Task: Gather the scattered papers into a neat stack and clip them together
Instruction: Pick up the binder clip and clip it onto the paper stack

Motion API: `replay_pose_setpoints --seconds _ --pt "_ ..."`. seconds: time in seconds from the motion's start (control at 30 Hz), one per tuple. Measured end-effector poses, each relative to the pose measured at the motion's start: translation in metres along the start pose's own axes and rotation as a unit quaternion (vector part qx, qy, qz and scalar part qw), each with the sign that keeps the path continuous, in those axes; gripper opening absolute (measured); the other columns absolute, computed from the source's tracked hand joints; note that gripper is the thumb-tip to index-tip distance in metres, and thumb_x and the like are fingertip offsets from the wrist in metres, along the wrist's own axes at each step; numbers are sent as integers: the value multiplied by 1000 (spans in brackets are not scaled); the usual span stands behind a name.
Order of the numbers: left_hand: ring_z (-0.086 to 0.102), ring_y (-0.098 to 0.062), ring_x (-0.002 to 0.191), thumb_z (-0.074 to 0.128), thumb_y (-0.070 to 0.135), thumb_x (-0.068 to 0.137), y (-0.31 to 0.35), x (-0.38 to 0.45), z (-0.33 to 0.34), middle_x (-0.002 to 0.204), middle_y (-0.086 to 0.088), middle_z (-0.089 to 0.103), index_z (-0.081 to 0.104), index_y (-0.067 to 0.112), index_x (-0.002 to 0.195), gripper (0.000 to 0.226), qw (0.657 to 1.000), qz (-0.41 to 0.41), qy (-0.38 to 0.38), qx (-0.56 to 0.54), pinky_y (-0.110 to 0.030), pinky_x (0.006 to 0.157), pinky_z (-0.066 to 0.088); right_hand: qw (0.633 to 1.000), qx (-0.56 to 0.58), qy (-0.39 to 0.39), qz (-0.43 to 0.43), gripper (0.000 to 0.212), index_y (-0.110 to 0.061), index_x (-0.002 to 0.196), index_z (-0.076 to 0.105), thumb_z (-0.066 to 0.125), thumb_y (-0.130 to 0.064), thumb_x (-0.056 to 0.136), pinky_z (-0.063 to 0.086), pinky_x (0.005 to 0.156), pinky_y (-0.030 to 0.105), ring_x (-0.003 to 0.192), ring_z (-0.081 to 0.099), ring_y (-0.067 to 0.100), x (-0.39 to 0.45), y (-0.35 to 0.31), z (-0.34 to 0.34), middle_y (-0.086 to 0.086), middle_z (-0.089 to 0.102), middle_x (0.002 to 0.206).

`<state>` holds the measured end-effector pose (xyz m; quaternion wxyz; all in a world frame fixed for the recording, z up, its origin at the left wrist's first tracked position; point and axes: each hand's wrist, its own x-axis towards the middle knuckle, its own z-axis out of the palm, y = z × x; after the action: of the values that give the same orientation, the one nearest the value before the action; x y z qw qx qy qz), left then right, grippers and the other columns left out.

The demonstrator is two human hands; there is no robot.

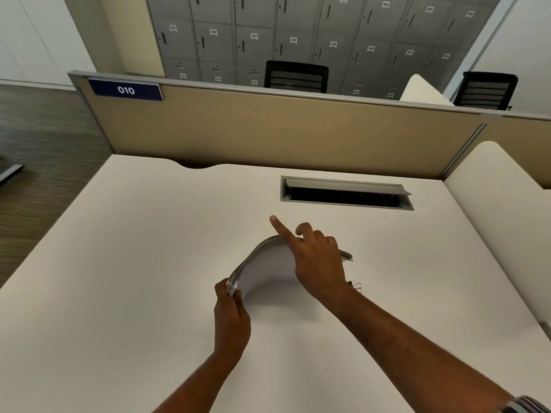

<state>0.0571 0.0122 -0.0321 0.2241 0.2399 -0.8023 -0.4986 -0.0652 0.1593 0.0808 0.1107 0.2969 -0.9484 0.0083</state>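
Note:
A stack of white papers point(264, 268) arches up off the cream desk point(134, 248) near its middle. My left hand point(231, 311) pinches the stack's near-left corner between thumb and fingers. My right hand point(316, 257) grips the far-right part of the stack from above, its index finger sticking out straight and the other fingers curled over the top edge. A black binder clip point(356, 286) with wire handles peeks out on the desk just right of my right wrist, mostly hidden by it.
An open cable tray slot point(346, 193) is set into the desk behind the papers. A tan partition point(268, 129) with a "010" sign point(125, 90) bounds the far edge. A second desk point(501, 204) adjoins at the right. Grey lockers and black chairs stand beyond.

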Motion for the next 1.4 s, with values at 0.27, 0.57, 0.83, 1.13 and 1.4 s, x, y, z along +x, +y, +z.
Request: replay_pose_setpoints --seconds 0.27,0.57,0.83,1.13,1.4 --pt "56 -11 64 42 -7 96 -6 3 1 81 9 60 34 32 105 41 1000 14 0 11 -18 56 42 999 -31 2 -16 104 -44 160 3 58 -1 83 46 76 43 92 57 27 2 2 5 7 56 123" --pt "58 -5 66 42 -10 94 -6 4 0 81 14 61 38 25 110 39 1000 22 -1 1 -9 53 41 999 -32 34 -13 106 -47 159 14 67 -5 77 40 101 58 117 53 29 4 2 13 5 52 138" --pt "61 -4 71 38 -18 86 1 4 -2 88 14 63 39 36 113 60 999 30 -21 0 -9 55 42 999 -37 8 7 103 -46 158 16 78 -24 80 29 110 67 143 37 35 10 7 17 6 42 153" --pt "58 -5 59 41 -8 93 2 15 -10 68 6 60 40 33 104 42 1000 -18 22 12 -14 46 42 983 88 85 139 113 -41 161 10 79 -28 72 32 115 57 147 30 34 1 21 27 6 30 160" --pt "55 20 84 41 -3 99 4 25 -31 95 22 56 46 22 115 30 998 -64 -2 -5 -1 63 42 706 603 -16 371 113 -32 154 23 91 -44 65 53 93 35 120 62 22 -21 67 55 0 61 139"
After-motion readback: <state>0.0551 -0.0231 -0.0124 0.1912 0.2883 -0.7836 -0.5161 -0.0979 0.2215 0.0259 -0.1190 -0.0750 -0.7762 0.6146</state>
